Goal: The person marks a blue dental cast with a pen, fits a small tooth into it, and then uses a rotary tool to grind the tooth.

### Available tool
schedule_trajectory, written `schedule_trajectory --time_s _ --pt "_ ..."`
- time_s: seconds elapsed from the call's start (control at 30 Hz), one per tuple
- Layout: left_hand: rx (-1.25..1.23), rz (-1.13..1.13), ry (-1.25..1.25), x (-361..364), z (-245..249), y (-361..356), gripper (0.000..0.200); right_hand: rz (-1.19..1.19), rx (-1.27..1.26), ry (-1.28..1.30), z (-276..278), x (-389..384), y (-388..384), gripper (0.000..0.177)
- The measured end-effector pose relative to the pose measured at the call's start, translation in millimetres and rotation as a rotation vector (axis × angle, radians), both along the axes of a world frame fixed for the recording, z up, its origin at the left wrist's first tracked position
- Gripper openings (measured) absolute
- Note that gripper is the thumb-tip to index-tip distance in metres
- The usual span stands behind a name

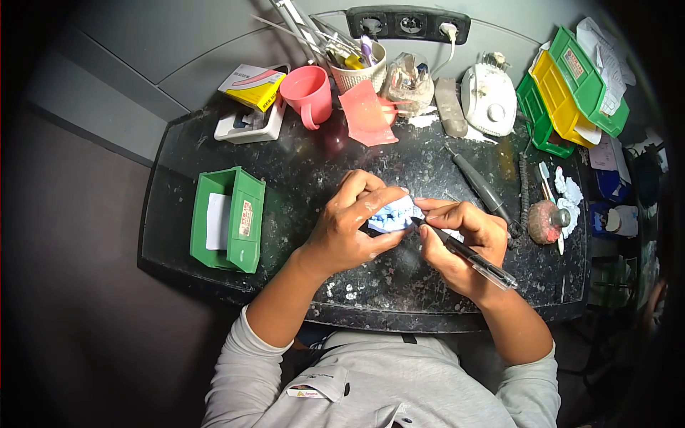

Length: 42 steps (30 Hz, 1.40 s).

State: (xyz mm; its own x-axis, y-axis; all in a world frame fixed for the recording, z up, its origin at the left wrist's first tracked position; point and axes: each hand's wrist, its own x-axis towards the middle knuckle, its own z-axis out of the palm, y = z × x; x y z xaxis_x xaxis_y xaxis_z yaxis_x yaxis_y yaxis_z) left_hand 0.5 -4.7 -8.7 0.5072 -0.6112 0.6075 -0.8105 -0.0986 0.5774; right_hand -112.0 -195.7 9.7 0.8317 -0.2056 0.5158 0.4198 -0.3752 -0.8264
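A pale blue dental cast (pixel 394 216) sits between my two hands above the middle of the dark speckled table (pixel 300 178). My left hand (pixel 349 225) grips it from the left, fingers curled over its top. My right hand (pixel 460 246) holds a black pen (pixel 467 255) like a pencil, its tip touching the right side of the cast. The pen's clear back end points toward the lower right.
A green bin (pixel 230 219) with white paper lies at the left. At the back stand a pink mug (pixel 308 93), a tool cup (pixel 357 68), a pink sheet (pixel 366 114) and a white device (pixel 489 100). A handpiece (pixel 479 184) and stacked green and yellow bins (pixel 567 93) are at the right.
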Motion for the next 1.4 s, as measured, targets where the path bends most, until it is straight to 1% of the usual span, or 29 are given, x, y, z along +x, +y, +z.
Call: schedule_trajectory --time_s 0.1,0.37,0.43,0.47,0.53,0.83,1.1,1.4 --pt "-0.007 -0.008 -0.042 0.9 -1.5 -1.4 0.058 0.001 0.008 -0.001 -0.7 -0.2 0.0 0.015" --pt "-0.012 -0.023 -0.04 -0.7 -2.1 -1.9 0.058 -0.005 0.036 0.043 -0.5 -1.0 -1.0 0.016" --pt "-0.023 -0.026 -0.039 -0.4 -3.6 -2.4 0.058 0.012 0.121 0.06 -2.7 -0.8 -1.1 0.014" --pt "-0.029 -0.031 -0.045 -0.2 -4.4 -2.4 0.058 0.012 0.12 0.062 -2.6 -1.3 -1.0 0.014" --pt "-0.033 -0.034 -0.045 -0.5 -5.6 -1.8 0.059 0.041 0.257 0.153 -2.0 -3.2 -0.4 0.011" --pt "-0.002 -0.024 -0.062 -0.7 -5.6 -1.0 0.06 0.06 0.284 0.144 -2.8 -3.4 0.8 0.011" --pt "0.002 -0.019 0.016 -2.2 -0.7 -2.3 0.056 0.08 0.32 0.18 -2.8 -5.0 0.7 0.012" --pt "0.024 -0.012 -0.002 -1.8 -0.1 -2.2 0.054 0.076 0.308 0.168 -4.1 -5.2 0.1 0.011"
